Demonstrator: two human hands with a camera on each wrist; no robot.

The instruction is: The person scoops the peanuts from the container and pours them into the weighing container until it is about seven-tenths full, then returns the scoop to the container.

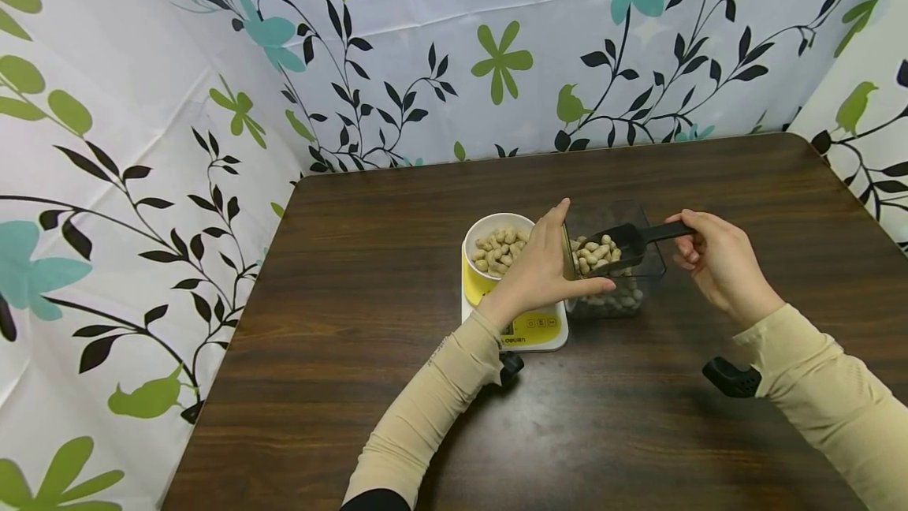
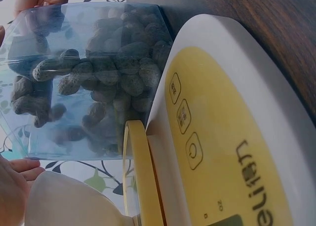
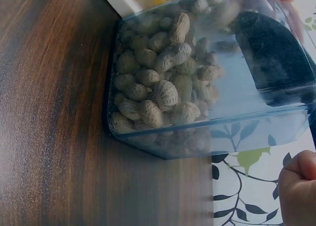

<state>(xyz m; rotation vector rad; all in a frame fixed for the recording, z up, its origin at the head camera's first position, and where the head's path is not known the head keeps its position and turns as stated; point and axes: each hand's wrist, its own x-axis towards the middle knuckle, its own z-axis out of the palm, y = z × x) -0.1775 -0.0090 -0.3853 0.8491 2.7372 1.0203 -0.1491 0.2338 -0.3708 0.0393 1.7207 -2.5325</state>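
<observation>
My right hand (image 1: 720,262) grips the handle of a black scoop (image 1: 627,241), whose bowl end is down inside a clear square container (image 3: 237,122). Unshelled peanuts (image 3: 165,95) fill the container's lower part, and some lie at the scoop's lip. Along the container's left side, my left hand (image 1: 542,259) has its fingers straight, with the thumb stretched along the near rim. Left of that hand, a white bowl (image 1: 468,241) with peanuts in it stands on a yellow and white kitchen scale (image 1: 539,327). The left hand covers part of the bowl and scale.
Everything stands on a dark wood-grain table (image 1: 369,274). The container is right beside the scale's right edge. A white curtain (image 1: 426,46) with leaf, bird and flower prints hangs behind the table and along its sides.
</observation>
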